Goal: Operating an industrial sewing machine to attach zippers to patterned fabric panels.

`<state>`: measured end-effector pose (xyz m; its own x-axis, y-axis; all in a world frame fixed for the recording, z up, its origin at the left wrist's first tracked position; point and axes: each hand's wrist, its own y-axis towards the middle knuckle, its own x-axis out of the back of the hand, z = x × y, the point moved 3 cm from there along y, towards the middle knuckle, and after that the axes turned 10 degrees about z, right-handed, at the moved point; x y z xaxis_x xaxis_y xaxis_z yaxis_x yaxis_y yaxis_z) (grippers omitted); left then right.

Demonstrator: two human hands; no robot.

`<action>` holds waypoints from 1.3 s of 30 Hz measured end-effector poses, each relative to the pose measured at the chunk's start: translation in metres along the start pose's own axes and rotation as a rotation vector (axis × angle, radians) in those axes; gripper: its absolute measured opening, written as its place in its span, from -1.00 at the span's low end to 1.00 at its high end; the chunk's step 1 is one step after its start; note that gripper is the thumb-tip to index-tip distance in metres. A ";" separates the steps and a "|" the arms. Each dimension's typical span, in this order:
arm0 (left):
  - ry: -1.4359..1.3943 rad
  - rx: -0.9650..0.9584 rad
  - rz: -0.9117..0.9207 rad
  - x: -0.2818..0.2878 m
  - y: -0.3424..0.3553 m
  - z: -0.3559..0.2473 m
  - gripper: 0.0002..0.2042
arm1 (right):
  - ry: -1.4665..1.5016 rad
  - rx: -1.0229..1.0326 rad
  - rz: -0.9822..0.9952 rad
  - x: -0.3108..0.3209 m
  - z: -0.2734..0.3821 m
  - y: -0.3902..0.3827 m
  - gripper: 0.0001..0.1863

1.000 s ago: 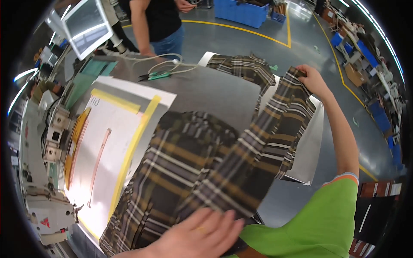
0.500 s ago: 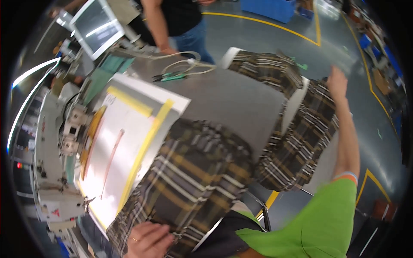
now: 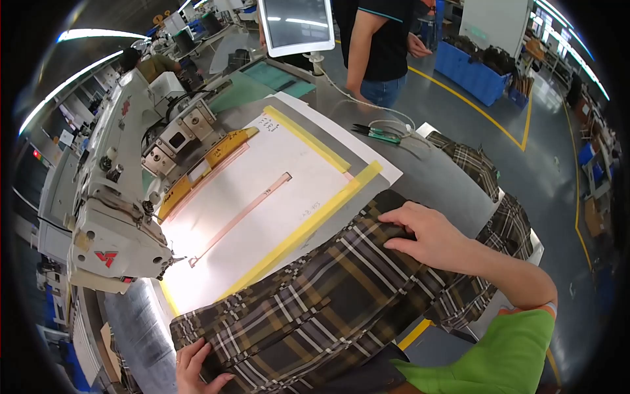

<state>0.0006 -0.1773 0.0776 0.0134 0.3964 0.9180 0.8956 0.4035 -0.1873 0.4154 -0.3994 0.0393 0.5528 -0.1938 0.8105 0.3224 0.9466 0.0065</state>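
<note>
A dark plaid garment piece point(image 3: 315, 315) with brown, black and white checks lies across the near edge of the work surface. My left hand point(image 3: 195, 369) rests on its near left corner, fingers and thumb spread over the cloth. Towards its far right end, my right hand point(image 3: 423, 233) lies on top, with thumb and fingers apart on the fabric. Beyond the cloth is a white template sheet point(image 3: 308, 190) edged with yellow tape, bearing a narrow reddish strip point(image 3: 239, 220). A sewing machine head point(image 3: 121, 243) stands at the left, its needle area brightly lit.
Green-handled thread snips point(image 3: 380, 134) lie near a pale cable. More plaid pieces point(image 3: 508, 226) hang over the table's right side. A screen point(image 3: 296, 26) stands at the back, with another person point(image 3: 377, 52) beside it. A blue bin point(image 3: 472, 71) holds dark cloth.
My right hand has come from the far right, by the other plaid pieces, onto the garment piece before me. The piece now lies flatter. My view has turned, and my left hand's fingers are more spread.
</note>
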 end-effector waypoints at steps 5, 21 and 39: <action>-0.134 0.082 -0.108 -0.007 -0.018 0.026 -0.38 | 0.373 -0.133 -0.111 -0.011 0.004 0.000 -0.66; -0.096 0.226 -0.138 0.000 -0.006 0.046 -0.30 | -0.689 0.396 -0.408 -0.004 0.039 0.009 -0.52; -0.201 -0.157 -0.378 0.019 -0.020 0.071 -0.69 | -0.122 -0.038 -0.376 -0.007 -0.009 0.012 -0.69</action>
<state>-0.0485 -0.1192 0.0739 -0.4003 0.4033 0.8229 0.8777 0.4267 0.2179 0.4226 -0.3889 0.0282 0.2960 -0.4906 0.8196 0.5139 0.8050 0.2963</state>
